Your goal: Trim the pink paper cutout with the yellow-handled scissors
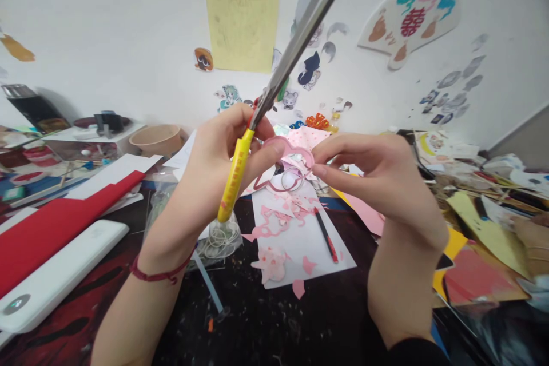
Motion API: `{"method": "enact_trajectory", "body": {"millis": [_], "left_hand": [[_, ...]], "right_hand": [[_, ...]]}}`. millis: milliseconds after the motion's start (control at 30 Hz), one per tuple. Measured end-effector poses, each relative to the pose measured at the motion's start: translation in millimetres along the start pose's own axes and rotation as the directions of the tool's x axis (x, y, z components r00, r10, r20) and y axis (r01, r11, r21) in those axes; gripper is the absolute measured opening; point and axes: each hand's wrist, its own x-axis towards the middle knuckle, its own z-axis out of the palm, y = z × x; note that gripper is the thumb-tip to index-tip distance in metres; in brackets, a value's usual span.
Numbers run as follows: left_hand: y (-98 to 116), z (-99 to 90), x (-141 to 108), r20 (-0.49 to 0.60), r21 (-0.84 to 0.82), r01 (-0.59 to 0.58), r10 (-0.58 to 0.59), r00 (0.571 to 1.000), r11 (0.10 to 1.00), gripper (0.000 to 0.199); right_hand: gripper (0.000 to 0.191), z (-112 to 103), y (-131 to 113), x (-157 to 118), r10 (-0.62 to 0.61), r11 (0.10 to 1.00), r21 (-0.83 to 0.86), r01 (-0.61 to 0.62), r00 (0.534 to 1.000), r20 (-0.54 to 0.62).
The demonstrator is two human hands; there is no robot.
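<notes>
My left hand (pixel 223 166) is closed, with scissors (pixel 274 91) hooked in it. Their yellow handle hangs down along the palm and their long metal blades point up and to the right. The same hand's thumb and fingers pinch a pink paper cutout (pixel 305 155) with a curved, scalloped outline. At the cutout's right edge, my right hand (pixel 364 171) pinches it between thumb and forefinger. Below lies a white sheet (pixel 313 246) with pink paper scraps (pixel 274 223), a pink paper shape (pixel 271 263) and a red and black pen (pixel 326 237).
On the left are a white power bank (pixel 68 274), red card (pixel 64 223) and a tan bowl (pixel 156 138). A plastic bag with string (pixel 221 240) lies beside the white sheet. Yellow and pink papers (pixel 476 274) crowd the right. Drawings and stickers hang on the wall.
</notes>
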Motion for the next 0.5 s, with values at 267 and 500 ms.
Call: {"method": "enact_trajectory", "body": {"millis": [267, 500], "left_hand": [[3.0, 0.1, -1.7, 0.017, 0.004, 0.017, -0.017, 1.000, 1.000, 0.023], [1.8, -1.3, -1.3, 0.005, 0.003, 0.001, -0.001, 1.000, 1.000, 0.022]], "right_hand": [[0.005, 2.0, -0.1, 0.3, 0.023, 0.999, -0.023, -0.023, 1.000, 0.003], [0.005, 2.8, -2.5, 1.5, 0.063, 0.998, 0.003, -0.063, 0.998, 0.000]]}}
